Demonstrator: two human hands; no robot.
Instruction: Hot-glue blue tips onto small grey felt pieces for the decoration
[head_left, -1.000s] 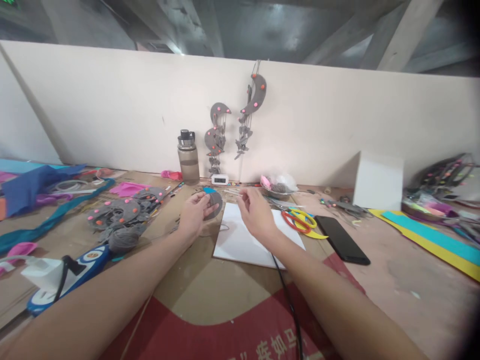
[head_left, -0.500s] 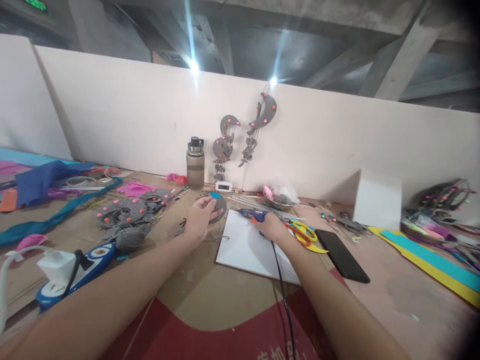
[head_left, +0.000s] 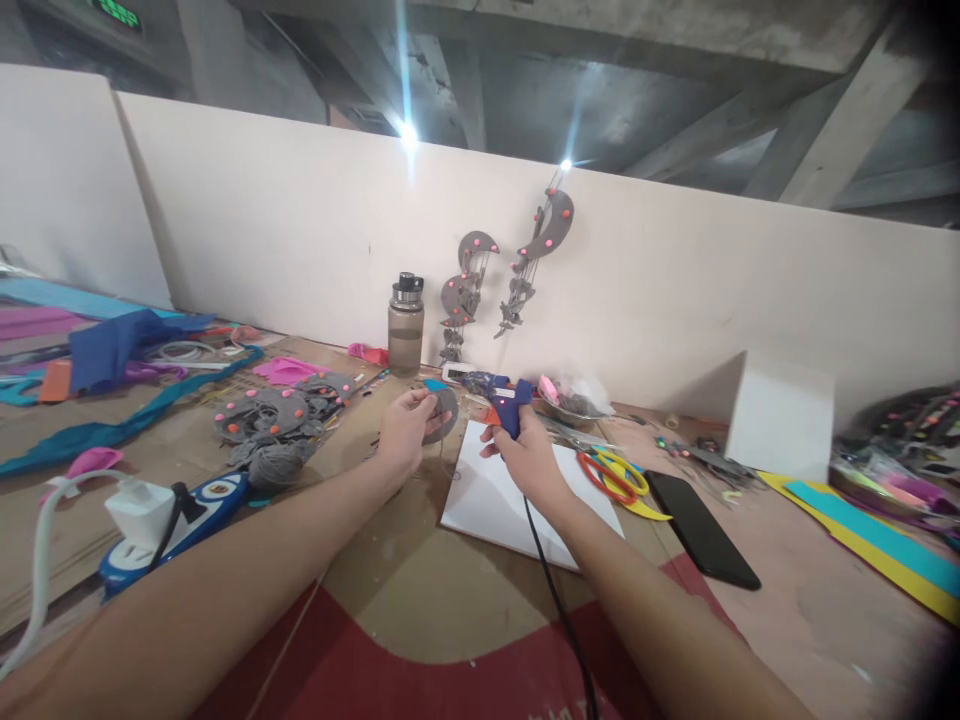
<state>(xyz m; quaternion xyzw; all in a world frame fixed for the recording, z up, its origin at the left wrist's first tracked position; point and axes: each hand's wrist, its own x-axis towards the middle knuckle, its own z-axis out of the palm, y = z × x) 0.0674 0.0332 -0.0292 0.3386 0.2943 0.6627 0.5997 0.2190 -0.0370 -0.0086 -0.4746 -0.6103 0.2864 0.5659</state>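
At the near edge of the counter (head_left: 817, 610), a cardboard sheet (head_left: 405, 620) carries a red print; the pale characters at its bottom are cut off and cannot be read. A black cord (head_left: 559, 600) runs over it, up to the right hand. Toward the counter's left edge lies a blue and white power strip (head_left: 226, 489) with a white plug (head_left: 140, 513) in it; toward the right, a black phone (head_left: 703, 530). A white board (head_left: 487, 500) lies between the two, on the cardboard.

The right hand (head_left: 531, 455) is wrapped around the handle of a blue glue gun (head_left: 510, 408), above the board's far side, nozzle to the left; its pale label is too small to read. The left hand (head_left: 402, 432) is closed on a gray disc (head_left: 445, 408), left of the board and near the nozzle. Red and yellow scissors (head_left: 619, 473) lie by the board's right edge.

By the far edge stand a bottle (head_left: 405, 340) and a small clock (head_left: 452, 372), partly hidden. Gray crescents (head_left: 555, 225) hang on the white wall (head_left: 675, 280) behind. A green sign (head_left: 116, 12) glows top left, illegible.
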